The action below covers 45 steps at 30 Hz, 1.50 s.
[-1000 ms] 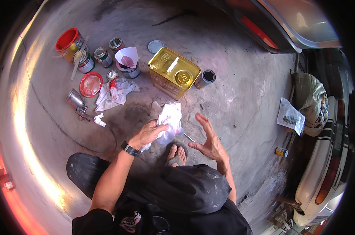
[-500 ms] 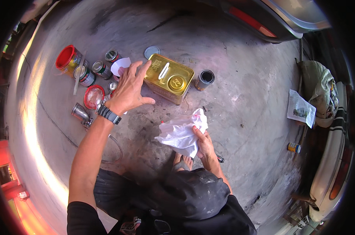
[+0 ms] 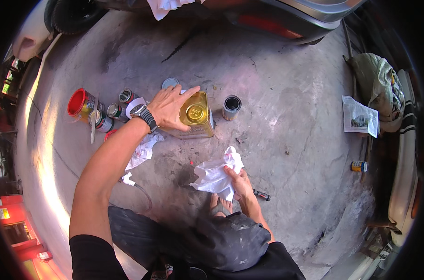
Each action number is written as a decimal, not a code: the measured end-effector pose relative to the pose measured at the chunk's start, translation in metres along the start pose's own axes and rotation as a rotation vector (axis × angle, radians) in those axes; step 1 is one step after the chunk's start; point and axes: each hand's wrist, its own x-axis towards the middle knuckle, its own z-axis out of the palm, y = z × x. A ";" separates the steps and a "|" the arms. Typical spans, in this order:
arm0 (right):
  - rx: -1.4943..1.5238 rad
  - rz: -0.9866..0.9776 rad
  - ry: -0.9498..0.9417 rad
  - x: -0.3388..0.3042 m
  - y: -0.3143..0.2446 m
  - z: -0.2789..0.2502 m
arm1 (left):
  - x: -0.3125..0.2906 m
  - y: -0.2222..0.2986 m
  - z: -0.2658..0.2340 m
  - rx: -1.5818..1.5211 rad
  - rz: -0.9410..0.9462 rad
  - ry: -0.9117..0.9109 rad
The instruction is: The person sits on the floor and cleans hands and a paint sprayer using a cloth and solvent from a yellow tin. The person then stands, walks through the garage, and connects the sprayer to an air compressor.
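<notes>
My left hand [image 3: 171,108], with a watch at the wrist, spans the top of a gold rectangular tin [image 3: 205,99]. Its fingers reach over the far edge and its thumb lies at the near edge by the round cap. The hand covers the rest of the tin's top. Lower down, my right hand [image 3: 240,183] pinches a crumpled white cloth [image 3: 215,169] above my feet. Just right of the tin stands a small dark-filled can [image 3: 231,107]. A round lid [image 3: 170,83] lies on the floor beyond my left hand.
Several small cans cluster at the left, including a red-rimmed one [image 3: 78,102] and a can with a flat stick [image 3: 96,116]. Another white cloth [image 3: 144,150] lies under my left forearm. A screwdriver-like tool [image 3: 262,194] is by my right wrist. A car bumper [image 3: 277,23] crosses the far side.
My left hand has moved from hovering left of the tin onto its top. The whole view has shifted, showing more car at the far side. My right hand still holds the cloth.
</notes>
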 end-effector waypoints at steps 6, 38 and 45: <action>0.077 0.010 0.001 0.007 0.003 -0.003 | 0.019 0.033 -0.008 -0.135 -0.322 -0.104; 0.634 -0.222 -0.131 0.025 -0.031 -0.009 | 0.007 0.018 -0.004 0.142 0.477 -0.178; 0.572 -0.385 -0.108 0.027 -0.068 0.009 | -0.009 0.046 -0.009 -0.052 0.310 -0.148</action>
